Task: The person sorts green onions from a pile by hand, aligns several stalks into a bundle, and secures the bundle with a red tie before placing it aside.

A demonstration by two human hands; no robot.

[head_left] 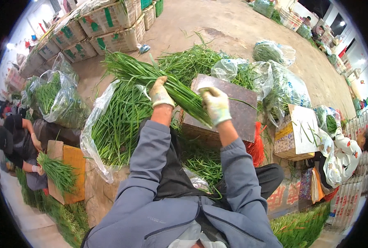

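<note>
L hand (161, 94), gloved, is closed round a bunch of long green stalks (182, 91), slanting up-L from over the dark-topped box (239, 126). R hand (215, 104), also gloved, has fingers curled at the bunch's lower-R end; can't tell if it grips. Print: red chars on the mat (286, 195), lower R; faint marks on white boxes (120, 18), upper L. Box-top edge runs R past R hand; red strands (256, 145) nr its lower-R corner. Concrete floor (229, 18) stretches beyond the greens pile (188, 62).
</note>
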